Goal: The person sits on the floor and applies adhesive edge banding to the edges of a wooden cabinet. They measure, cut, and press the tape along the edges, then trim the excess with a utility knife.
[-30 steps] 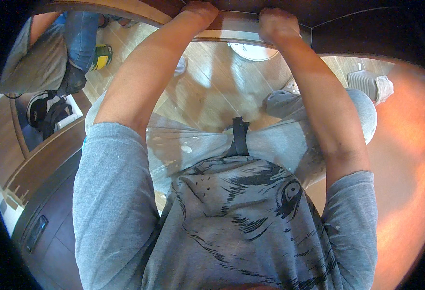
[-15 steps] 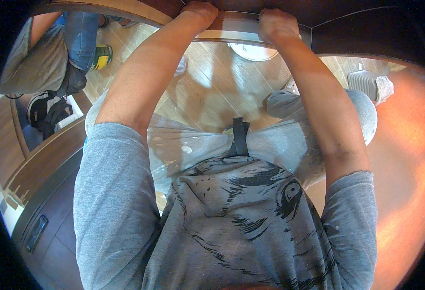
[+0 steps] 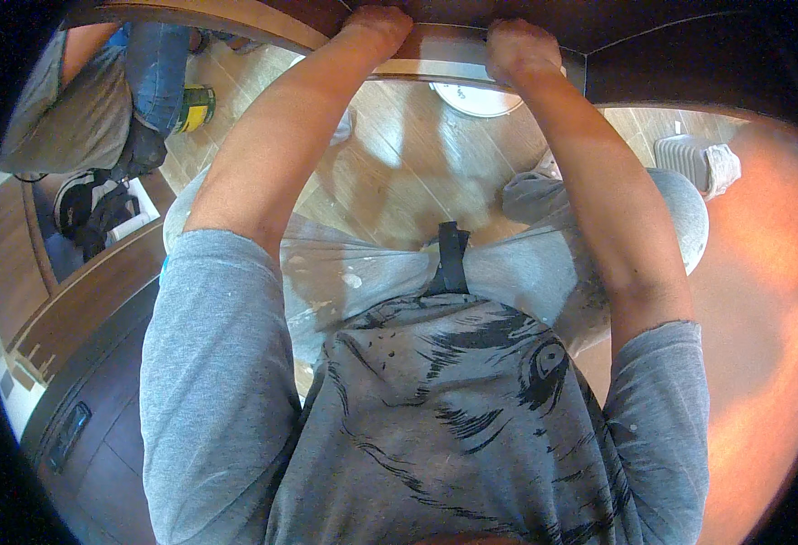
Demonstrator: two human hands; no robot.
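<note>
Both my arms stretch forward to a dark brown wood-coloured frame (image 3: 698, 68) at the top of the head view. My left hand (image 3: 379, 25) is closed at the frame's inner edge, with the fingers mostly turned out of sight. To its right, my right hand (image 3: 521, 50) is curled into a fist close against the same dark surface. Between the two hands runs a brown board (image 3: 449, 43) with a pale lower edge. Whatever the fingers grip is hidden behind the hands.
Beyond my knees, a round white lid (image 3: 479, 100) sits on the wood-look floor (image 3: 381, 195). A grey ribbed object (image 3: 679, 153) with white cloth stands at the right. At the left are another person's jeans (image 3: 156, 77), a yellow-green bucket (image 3: 196, 109) and a dark door (image 3: 113, 436).
My hands stay at the same place on the frame. The view and my left arm shift very slightly to the right.
</note>
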